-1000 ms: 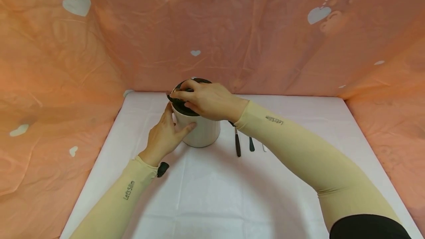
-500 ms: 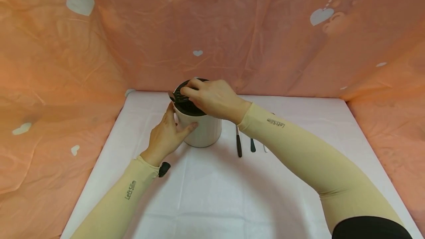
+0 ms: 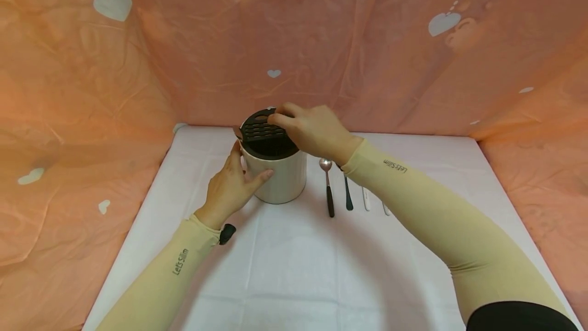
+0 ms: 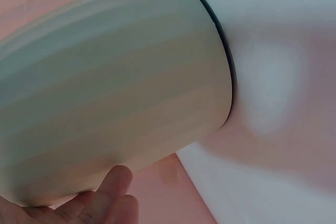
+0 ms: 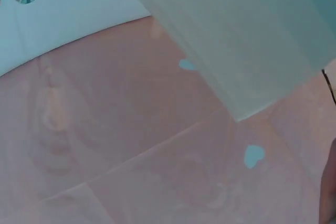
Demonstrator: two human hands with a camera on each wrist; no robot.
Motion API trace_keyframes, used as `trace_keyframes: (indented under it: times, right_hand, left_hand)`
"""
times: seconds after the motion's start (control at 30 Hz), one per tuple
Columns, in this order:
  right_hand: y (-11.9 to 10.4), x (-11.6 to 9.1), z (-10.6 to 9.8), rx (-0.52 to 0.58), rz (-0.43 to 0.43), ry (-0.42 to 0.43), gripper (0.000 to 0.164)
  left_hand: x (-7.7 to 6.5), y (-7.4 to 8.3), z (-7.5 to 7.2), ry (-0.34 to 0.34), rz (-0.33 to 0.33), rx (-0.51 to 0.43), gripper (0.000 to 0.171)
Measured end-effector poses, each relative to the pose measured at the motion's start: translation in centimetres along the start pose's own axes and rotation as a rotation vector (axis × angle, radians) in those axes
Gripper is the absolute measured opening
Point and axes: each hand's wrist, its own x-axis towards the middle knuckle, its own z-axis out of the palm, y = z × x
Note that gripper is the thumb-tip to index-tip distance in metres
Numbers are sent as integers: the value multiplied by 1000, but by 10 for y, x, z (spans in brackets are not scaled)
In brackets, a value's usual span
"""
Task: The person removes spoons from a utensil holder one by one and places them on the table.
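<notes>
A pale ribbed canister with a black rim stands upright near the back of the table. Across the back half of its mouth lies a black slotted piece, and a small brown-and-dark tip juts over the left rim. My left hand grips the canister's left side, thumb in front; the left wrist view shows fingers against its wall. My right hand is over the right part of the mouth with loosely bent fingers, the fingertips overlapping the slotted piece's right end. The right wrist view has the canister wall close by.
Right of the canister lies a spoon with a black handle. Beside it are a dark handle and two pale handles, partly under my right forearm. White cloth covers the table; an orange curtain rises behind.
My right hand has drawn back rightward from the left rim across the mouth, uncovering the slotted piece and more of the utensils. My left hand keeps its grip on the canister.
</notes>
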Motion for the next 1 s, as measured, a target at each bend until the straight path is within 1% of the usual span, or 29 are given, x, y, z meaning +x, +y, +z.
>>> trace_keyframes:
  times: [0.1, 0.27, 0.4, 0.6, 0.77, 0.87, 1.0]
  right_hand:
    - [4, -3, -3, 2, 9, -2, 31]
    - [10, -10, -6, -32, -1, -26, 32]
    - [15, -17, -7, -31, 4, -19, 30]
    - [17, -24, -8, 65, 59, 13, 25]
    - [20, -25, -6, 128, 105, 72, 23]
    - [22, -25, -4, 158, 111, 104, 25]
    - [25, -27, -3, 183, 104, 101, 27]
  left_hand:
    - [0, 0, 0, -1, -1, -2, 111]
    - [0, -1, 0, -4, -1, 0, 111]
    - [0, -1, 0, -3, 1, -1, 110]
    - [0, -1, 1, 4, 5, 5, 109]
    - [0, -1, 1, 8, 10, 10, 109]
    - [0, -1, 1, 5, 10, 10, 109]
    - [0, -2, 1, 0, 8, 9, 109]
